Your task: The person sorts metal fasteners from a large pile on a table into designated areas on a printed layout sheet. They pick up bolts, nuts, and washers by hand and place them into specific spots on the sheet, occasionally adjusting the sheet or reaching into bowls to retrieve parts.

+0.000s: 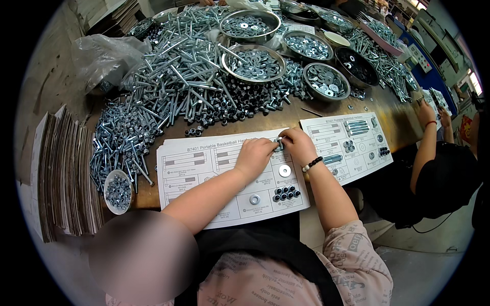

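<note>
My left hand (255,157) and my right hand (300,145) meet over the top right part of a printed hardware sheet (204,217). Their fingers are pinched together around short metal hardware (279,145), which looks like bolts; the fingers hide most of it. Below my hands, a large flat washer (284,171) lies in one printed box. A smaller ring-shaped piece (254,199) rests in the box to its lower left. Several black-centred lock nuts (287,194) stand in two rows near the sheet's right edge.
Behind the sheet rises a big heap of bolts (178,76), with black nuts (224,104) along its front. Steel bowls of washers (253,64) stand among it. A small tub (118,192) and stacked cardboard (66,173) are at left. Another filled sheet (352,171) and a co-worker's arm (426,137) are at right.
</note>
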Motion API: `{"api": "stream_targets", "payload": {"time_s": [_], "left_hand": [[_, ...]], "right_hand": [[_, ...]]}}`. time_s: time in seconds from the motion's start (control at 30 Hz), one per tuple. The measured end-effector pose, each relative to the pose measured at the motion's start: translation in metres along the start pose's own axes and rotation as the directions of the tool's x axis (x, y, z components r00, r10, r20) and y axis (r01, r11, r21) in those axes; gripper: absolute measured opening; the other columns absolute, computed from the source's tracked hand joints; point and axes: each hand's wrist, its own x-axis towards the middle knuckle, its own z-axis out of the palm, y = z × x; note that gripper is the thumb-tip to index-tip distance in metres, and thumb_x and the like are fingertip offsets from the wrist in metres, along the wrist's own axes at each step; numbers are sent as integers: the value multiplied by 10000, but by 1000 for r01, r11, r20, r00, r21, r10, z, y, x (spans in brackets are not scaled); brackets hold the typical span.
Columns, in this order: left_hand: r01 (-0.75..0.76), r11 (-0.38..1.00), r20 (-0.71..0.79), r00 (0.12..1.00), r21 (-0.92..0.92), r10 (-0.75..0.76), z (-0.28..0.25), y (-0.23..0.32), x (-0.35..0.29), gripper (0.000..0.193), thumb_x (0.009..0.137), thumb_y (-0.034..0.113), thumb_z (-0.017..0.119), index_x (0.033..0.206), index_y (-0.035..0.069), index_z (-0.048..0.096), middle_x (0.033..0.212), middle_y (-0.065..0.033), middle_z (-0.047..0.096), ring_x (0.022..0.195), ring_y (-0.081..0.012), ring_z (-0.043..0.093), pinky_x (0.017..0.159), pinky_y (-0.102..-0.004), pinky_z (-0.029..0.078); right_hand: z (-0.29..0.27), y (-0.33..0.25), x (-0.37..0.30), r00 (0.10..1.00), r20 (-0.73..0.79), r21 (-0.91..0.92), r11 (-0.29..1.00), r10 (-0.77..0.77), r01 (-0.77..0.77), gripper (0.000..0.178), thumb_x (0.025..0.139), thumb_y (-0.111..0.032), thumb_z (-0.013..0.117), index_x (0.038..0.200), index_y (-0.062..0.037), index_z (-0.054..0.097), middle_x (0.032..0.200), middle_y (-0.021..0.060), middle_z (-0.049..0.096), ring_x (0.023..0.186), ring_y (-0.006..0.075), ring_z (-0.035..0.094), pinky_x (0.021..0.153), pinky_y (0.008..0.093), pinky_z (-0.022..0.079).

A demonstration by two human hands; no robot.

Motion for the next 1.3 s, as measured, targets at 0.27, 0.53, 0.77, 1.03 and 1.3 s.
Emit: {"api": "stream_targets", "payload": {"time_s": [0.27, 0.53, 0.77, 1.03, 1.3], "left_hand": [[1, 1000, 42, 999, 1, -2, -2, 2, -2, 216, 795, 89, 541, 986, 117, 637, 912, -23, 618, 898, -225, 541, 815, -344, 363], [38, 994, 96, 995, -106, -28, -21, 0, -6, 325, 774, 111, 563, 1099, 90, 569, 1030, -88, 569, 977, -269, 517, 865, -379, 381], [60, 993, -61, 997, 103, -54, -106, -82, -7, 387, 731, 122, 592, 1106, 41, 546, 1042, -135, 559, 987, -298, 519, 861, -385, 410], [97, 850, -244, 969, 517, 38, -196, -135, 15, 394, 728, 109, 614, 1114, 79, 538, 1058, -98, 549, 977, -281, 519, 840, -380, 402], [45, 724, -109, 993, 688, 42, -170, -133, 73, 529, 689, 190, 653, 1178, 87, 481, 1146, -55, 525, 1062, -212, 487, 897, -362, 354]], "right_hand": [[7, 1, 0, 999, -53, 32, 999, -3, 5, 115, 766, -126, 605, 849, -50, 627, 854, 117, 589, 814, 293, 561, 711, 357, 454], [-7, -3, 5, 999, 32, 71, 997, 26, -29, 214, 778, -148, 609, 955, -28, 615, 843, 125, 594, 746, 245, 580, 685, 317, 467], [-12, -44, 45, 986, 95, 23, 991, -135, 134, 215, 798, -193, 594, 961, -56, 624, 828, 105, 575, 748, 227, 572, 678, 302, 458], [49, -85, 119, 989, 108, -238, 963, -101, 124, 299, 799, -279, 591, 982, -42, 596, 988, 165, 556, 893, 325, 561, 775, 390, 462], [89, -111, 144, 991, 25, -441, 891, 129, -105, 301, 832, -329, 555, 934, -46, 572, 937, 138, 612, 863, 299, 606, 729, 400, 492]]}}
